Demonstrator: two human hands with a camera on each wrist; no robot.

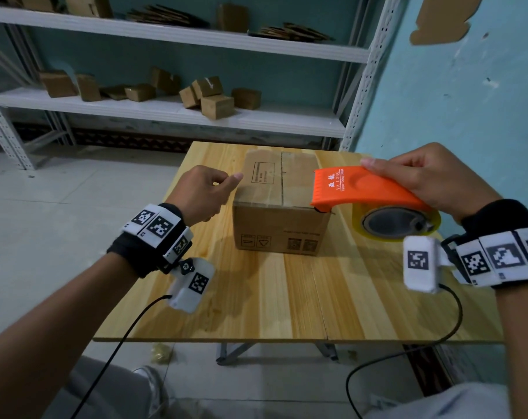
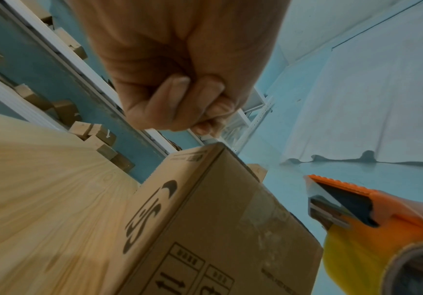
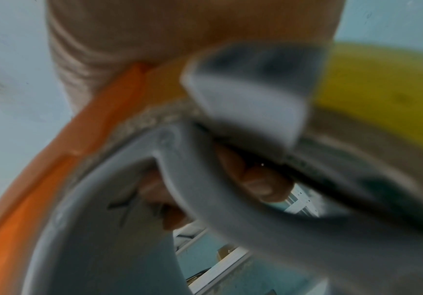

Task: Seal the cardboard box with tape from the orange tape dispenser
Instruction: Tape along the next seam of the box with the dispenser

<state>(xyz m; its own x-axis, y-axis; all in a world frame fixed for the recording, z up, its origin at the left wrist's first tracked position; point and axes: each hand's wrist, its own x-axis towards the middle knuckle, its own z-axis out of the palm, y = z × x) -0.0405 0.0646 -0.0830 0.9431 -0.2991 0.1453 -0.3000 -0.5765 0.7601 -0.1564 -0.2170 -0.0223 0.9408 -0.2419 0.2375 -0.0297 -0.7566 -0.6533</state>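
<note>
Nearest the head camera, grey trouser legs [image 1: 432, 403] and a shoe [image 1: 149, 379] are seen on the tiled floor [image 1: 45, 237], with black cables [image 1: 408, 343] trailing from the white marker-covered camera units strapped at both wrists. Beyond them a pale wooden surface [image 1: 287, 297] is seen on folding metal legs. A closed cardboard box [image 1: 281, 225] stands on the far middle part of the surface, its top flaps meeting in a seam that runs near to far, and printed symbols are carried on its near side. The left hand [image 1: 202, 192] is held just left of the box's top edge; its fingers [image 2: 175, 95] are curled into the palm and nothing is seen in them, and from the left wrist view they appear apart from the box [image 2: 218, 229]. The right hand [image 1: 432, 179] is closed over the curved back of the orange tape dispenser [image 1: 368, 189], with the fingers [image 3: 263, 183] hooked into the grey core of the roll, though that wrist view is blurred. The dispenser is held at the right of the box, its toothed front end lying over the box's near right top corner; whether it touches the cardboard cannot be told. A yellowish tape roll [image 1: 399, 222] sits under the orange cover. Behind the surface, small cardboard boxes [image 1: 214, 95] and flattened cardboard [image 1: 169, 15] are stored on a white metal shelving unit [image 1: 166, 113] against a blue wall [image 1: 468, 101].
</note>
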